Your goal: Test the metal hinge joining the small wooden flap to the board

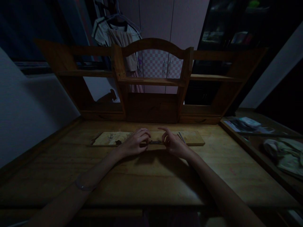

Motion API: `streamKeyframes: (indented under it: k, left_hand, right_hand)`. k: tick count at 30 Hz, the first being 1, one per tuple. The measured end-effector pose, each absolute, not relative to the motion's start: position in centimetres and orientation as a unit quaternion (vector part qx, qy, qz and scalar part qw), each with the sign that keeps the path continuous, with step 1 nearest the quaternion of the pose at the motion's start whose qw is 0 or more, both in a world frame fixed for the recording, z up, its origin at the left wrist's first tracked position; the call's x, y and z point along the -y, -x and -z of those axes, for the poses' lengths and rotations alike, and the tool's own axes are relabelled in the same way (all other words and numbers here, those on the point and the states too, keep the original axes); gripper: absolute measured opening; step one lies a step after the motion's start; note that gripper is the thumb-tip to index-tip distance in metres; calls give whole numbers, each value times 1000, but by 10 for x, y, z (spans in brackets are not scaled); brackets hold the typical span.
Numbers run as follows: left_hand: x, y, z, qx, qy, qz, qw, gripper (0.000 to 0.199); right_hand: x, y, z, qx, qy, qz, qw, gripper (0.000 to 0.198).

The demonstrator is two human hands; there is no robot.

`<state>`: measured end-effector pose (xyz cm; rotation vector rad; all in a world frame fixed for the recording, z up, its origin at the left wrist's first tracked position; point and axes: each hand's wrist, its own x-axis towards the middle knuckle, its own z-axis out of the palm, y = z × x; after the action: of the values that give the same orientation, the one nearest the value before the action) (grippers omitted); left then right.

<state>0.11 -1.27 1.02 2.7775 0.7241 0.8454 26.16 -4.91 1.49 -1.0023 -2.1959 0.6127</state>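
A thin, dark, twig-like strip (156, 142) spans the gap between my hands, close above the front edge of a long pale board (196, 139). My left hand (137, 141) pinches its left end with curled fingers. At the other end, my right hand (174, 144) has its thumb and curled fingers closed on it, while the index finger points out to the left. Behind my right hand a slim grey rod (181, 137) lies slantwise on the board. A small dark flake (118, 142) and dark smudges show on the board's left part. Dim light hides the strip's exact kind.
The board lies on a wooden desk (142, 176) with a raised rim. Along the back stands a wooden shelf unit (151, 82) with small drawers. To the right, a lower surface holds papers (248, 123) and a crumpled cloth (288, 154). Clothes (123, 41) hang behind the shelf.
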Motion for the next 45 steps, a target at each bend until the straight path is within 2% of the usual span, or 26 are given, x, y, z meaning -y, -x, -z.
streamKeyframes:
  k: [3,7,10,13,19,22,26,32,37,45]
  left_hand:
    - [15,-3,-11,-256,-931,-253,55,14]
    - [14,-2,-9,-269,-932,-238,47,32]
    - [12,-1,-8,-262,-935,-232,47,49]
    - [11,0,-7,-251,-940,-226,39,56]
    - [12,1,-9,-250,-937,-239,50,53]
    - [12,1,-9,-243,-932,-260,67,37]
    - [11,0,-5,-262,-905,-315,112,16]
    - [2,-6,6,-342,-848,-357,191,29]
    - [-5,-9,8,-381,-820,-342,256,41]
    - [-4,-8,6,-384,-817,-325,281,40]
  right_hand:
    - [48,-264,-12,852,399,-190,281,78]
    - [48,-265,-12,859,414,-164,253,67]
    - [48,-265,-13,863,411,-154,251,64]
    - [48,-265,-14,865,403,-148,259,59]
    - [51,-266,-15,869,395,-150,259,37]
    - [52,-267,-18,873,386,-158,253,34]
    - [50,-267,-19,867,393,-164,258,12]
    - [46,-266,-16,845,422,-171,280,13]
    - [44,-265,-14,828,446,-159,300,19]
    - [45,-265,-13,825,452,-154,302,23]
